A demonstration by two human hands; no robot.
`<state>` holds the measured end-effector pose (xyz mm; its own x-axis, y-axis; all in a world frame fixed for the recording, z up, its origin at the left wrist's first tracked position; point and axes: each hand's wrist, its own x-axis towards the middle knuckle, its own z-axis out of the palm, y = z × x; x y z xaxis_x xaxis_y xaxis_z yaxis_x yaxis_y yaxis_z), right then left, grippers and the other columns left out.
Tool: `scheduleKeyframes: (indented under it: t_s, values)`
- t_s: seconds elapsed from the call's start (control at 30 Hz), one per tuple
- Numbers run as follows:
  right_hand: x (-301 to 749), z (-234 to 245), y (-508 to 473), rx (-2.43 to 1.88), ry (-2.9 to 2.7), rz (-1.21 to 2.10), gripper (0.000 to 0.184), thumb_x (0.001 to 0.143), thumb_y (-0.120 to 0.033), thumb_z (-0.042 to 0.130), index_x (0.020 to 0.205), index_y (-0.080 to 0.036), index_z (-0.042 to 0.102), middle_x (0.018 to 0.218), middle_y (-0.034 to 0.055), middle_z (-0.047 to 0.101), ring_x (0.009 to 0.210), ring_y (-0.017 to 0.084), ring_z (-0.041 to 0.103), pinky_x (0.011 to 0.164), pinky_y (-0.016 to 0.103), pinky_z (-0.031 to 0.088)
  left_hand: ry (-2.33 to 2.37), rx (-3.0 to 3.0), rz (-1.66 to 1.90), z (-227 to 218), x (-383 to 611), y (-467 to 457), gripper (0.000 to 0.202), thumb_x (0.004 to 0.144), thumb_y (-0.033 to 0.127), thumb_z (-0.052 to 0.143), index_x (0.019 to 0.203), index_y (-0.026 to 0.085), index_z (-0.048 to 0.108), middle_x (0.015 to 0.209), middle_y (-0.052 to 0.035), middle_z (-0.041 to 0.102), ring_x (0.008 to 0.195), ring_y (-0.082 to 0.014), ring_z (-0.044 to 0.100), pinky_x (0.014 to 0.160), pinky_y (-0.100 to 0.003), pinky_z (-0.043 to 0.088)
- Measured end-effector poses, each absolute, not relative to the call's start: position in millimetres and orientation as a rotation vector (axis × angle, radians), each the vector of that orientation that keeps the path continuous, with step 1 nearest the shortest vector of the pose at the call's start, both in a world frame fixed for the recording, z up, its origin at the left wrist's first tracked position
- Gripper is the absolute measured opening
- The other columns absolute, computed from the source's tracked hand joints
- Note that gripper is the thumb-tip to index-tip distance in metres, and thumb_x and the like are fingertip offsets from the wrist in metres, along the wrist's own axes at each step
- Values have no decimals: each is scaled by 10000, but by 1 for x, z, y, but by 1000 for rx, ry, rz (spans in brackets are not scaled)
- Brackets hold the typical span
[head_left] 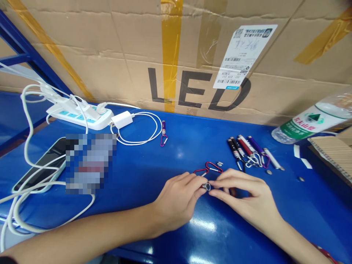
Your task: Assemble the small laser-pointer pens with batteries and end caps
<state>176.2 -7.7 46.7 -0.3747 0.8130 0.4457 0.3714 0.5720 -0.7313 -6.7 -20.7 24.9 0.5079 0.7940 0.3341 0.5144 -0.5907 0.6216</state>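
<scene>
My left hand is closed around a small keychain flashlight, its round, metal-rimmed open end facing right. My right hand has thumb and forefinger pinched close to that end; whatever they hold is too small to make out. Something reddish shows dimly beneath its curled fingers. Just beyond the hands lie a red carabiner clip and a second red clip, with small silver button cells beside them. To the right, several keychain flashlights in black, red and purple lie in a row next to a silver tube.
A purple keychain flashlight lies on the blue table. At left are a white power strip, cables and a phone. A plastic bottle leans at right near cardboard. A large carton stands behind.
</scene>
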Motion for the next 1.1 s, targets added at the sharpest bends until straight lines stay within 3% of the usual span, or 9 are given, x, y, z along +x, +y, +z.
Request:
scheduleKeyframes:
  t_s: [0.13, 0.4, 0.77, 1.1]
  values:
    - [177, 45, -6, -951, -2020, 762, 136, 730, -200, 707, 602, -174, 670, 642, 20, 627, 486, 95, 548, 411, 210, 449, 1068, 2338, 773, 25, -6, -21, 243, 948, 171, 308, 938, 156, 550, 841, -45, 640, 740, -184, 563, 709, -318, 474]
    - [182, 43, 0, -943, -2031, 882, 182, 748, -231, 695, 581, -166, 666, 661, 30, 634, 534, 103, 554, 435, 213, 422, 1033, 2386, 746, 22, -6, -22, 211, 926, 125, 329, 1039, 122, 508, 880, -82, 638, 774, -207, 585, 701, -331, 492]
    - [182, 47, -1, -932, -2111, 844, 297, 799, -348, 632, 570, -174, 704, 642, 32, 637, 534, 97, 584, 478, 209, 454, 912, 2290, 787, 20, -5, -22, 108, 914, 108, 373, 889, 158, 465, 847, -74, 646, 741, -183, 620, 645, -268, 491]
    - [177, 42, -7, -985, -2051, 905, 372, 752, -379, 675, 462, -159, 602, 572, 24, 633, 494, 94, 563, 446, 202, 421, 831, 2455, 869, 16, -8, -20, 220, 955, 154, 302, 790, 157, 447, 714, -58, 602, 608, -160, 554, 569, -246, 465]
